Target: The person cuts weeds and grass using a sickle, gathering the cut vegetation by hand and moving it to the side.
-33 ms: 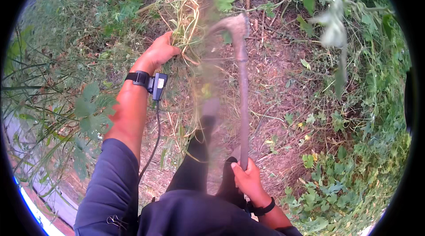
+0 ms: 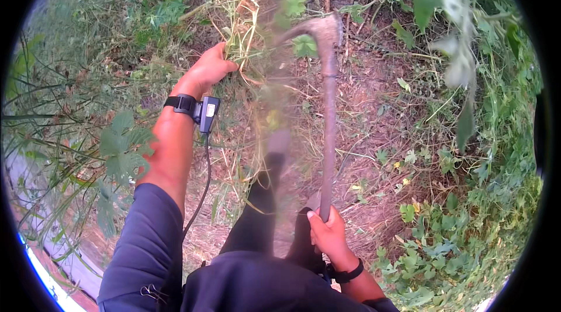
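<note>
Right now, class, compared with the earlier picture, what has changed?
The tool's curved head swung slightly right; the hanging leaves shifted right and down. Nothing was taken or released: the right hand keeps the handle, the left hand stays by the pale stems.

No words, numbers or signs can be read here. A small pale label (image 2: 211,110) sits on the face of the dark box (image 2: 208,125) that a black strap (image 2: 181,102) holds at the left wrist (image 2: 189,86), but any marks on it are too small and blurred to make out. It is lighter than the box around it and lies away from the cable (image 2: 207,177) end.
</note>
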{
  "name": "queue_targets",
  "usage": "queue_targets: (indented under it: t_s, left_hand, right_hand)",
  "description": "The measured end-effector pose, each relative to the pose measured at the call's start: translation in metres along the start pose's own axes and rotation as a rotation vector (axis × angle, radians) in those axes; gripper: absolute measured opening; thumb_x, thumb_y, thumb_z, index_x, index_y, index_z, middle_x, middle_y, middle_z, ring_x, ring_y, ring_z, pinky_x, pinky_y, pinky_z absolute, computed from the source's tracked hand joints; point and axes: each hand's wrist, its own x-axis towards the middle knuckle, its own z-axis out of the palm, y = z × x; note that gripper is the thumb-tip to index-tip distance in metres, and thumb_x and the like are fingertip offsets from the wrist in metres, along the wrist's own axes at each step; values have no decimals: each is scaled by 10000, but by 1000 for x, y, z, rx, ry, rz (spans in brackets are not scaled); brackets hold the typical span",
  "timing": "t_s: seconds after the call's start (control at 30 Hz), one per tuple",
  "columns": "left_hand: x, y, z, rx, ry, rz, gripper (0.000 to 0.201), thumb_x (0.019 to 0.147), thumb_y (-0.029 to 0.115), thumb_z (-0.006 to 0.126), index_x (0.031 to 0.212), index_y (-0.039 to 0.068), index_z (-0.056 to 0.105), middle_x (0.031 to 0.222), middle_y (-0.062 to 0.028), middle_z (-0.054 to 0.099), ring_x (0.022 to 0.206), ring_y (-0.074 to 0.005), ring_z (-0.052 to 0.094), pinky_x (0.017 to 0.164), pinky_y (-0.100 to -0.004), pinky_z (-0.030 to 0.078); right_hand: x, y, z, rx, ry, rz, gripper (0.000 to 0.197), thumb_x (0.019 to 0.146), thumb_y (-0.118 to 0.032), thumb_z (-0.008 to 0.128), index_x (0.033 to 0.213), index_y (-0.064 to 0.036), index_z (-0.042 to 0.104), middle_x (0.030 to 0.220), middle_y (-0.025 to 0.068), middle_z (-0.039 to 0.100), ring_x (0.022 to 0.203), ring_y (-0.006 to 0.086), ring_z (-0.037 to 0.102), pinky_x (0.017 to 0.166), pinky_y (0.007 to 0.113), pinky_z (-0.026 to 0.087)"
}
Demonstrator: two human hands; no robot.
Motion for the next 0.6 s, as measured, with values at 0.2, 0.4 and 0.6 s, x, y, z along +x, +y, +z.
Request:
queue_targets:
  t_s: [0.2, 0.4, 0.6]
  left_hand:
    - [-24, -15, 3, 48, 34, -80, 387, 882, 221, 633, 1212, 20, 624, 1125, -110, 686, 1050, -193, 607, 970, -336, 447]
    - [-80, -46, 15, 226, 95, -42, 284, 966, 261, 574, 1110, 17, 595, 916, -157, 672, 884, -254, 637, 832, -385, 489]
    - [-148, -30, 45, 98, 185, 104, 266, 944, 250, 567, 1033, 0, 577, 804, -180, 631, 728, -302, 624, 701, -410, 505]
  right_hand:
    - [38, -44, 0, 174, 2, -67, 183, 944, -139, 633, 890, -74, 470, 596, -20, 488, 413, 56, 441, 375, 248, 350]
    - [79, -70, 10, -81, -72, -252, 167, 954, -120, 613, 901, -87, 459, 594, -30, 467, 405, 59, 426, 368, 243, 355]
    - [178, -156, 72, -452, 1, -836, 190, 897, -197, 647, 910, -28, 560, 710, 70, 596, 674, 206, 619, 633, 370, 493]
